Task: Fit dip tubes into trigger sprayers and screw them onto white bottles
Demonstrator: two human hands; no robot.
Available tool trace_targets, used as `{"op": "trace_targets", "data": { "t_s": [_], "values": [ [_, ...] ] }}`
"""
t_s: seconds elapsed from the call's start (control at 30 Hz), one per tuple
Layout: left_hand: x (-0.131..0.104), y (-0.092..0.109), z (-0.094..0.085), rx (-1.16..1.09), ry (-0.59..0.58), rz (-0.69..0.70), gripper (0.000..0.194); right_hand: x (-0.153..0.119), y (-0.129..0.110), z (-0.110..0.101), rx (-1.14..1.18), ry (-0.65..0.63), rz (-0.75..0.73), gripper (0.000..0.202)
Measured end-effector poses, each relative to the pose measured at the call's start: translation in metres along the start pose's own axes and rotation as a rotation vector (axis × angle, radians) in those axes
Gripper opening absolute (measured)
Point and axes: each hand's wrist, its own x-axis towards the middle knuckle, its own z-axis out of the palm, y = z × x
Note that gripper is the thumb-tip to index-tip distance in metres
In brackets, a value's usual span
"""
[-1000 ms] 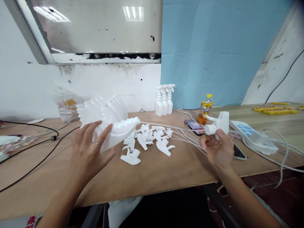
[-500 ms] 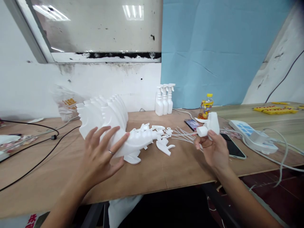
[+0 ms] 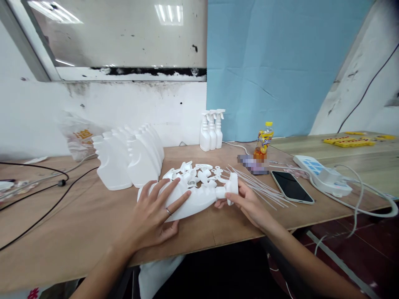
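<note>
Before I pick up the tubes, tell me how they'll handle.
The tubes are probably light, being so thin. Their slender length suggests they may flex when lifted by one end. Lying loosely fanned on the table, they could roll or scatter if pushed.

"Where's room to pass?"
"A strip of counter (image 3: 205, 232) in front of the held bottle (image 3: 198, 200), between left hand (image 3: 157, 207) and right hand (image 3: 245, 201)."
"And beyond it?"
"Loose trigger heads (image 3: 204, 176) block the way; thin tubes (image 3: 264, 187) and a dark phone (image 3: 292, 187) crowd the right."
</note>
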Motion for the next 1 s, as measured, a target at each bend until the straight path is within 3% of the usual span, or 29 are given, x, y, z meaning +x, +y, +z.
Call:
{"op": "trace_targets", "data": {
  "t_s": [0.2,0.33,0.47,0.57,0.83,0.93,1.0],
  "values": [
    [-0.002,-0.001,-0.001,-0.014,-0.011,0.007,0.078,-0.005,0.002,-0.003,-0.062,-0.114,-0.014,0.039],
    [-0.003,-0.001,-0.002,-0.017,-0.024,0.033,0.078,-0.007,0.0,-0.002,-0.203,-0.084,-0.037,0.049],
    [-0.002,0.001,-0.002,-0.017,-0.019,0.045,0.078,-0.005,0.0,0.001,-0.279,-0.036,-0.038,0.037],
    [-0.002,0.001,-0.002,-0.012,-0.024,0.041,0.078,-0.005,-0.001,0.004,-0.323,0.015,-0.08,0.051],
    [-0.002,0.003,-0.002,-0.025,-0.019,0.038,0.081,-0.006,-0.003,0.007,-0.29,0.054,-0.064,0.06],
    [-0.002,0.003,-0.002,-0.034,-0.021,0.044,0.081,-0.006,-0.004,0.008,-0.274,0.061,-0.041,0.051],
    [-0.002,0.003,-0.002,-0.029,-0.019,0.042,0.081,-0.007,-0.005,0.008,-0.286,0.076,-0.071,0.056]
  ]
}}
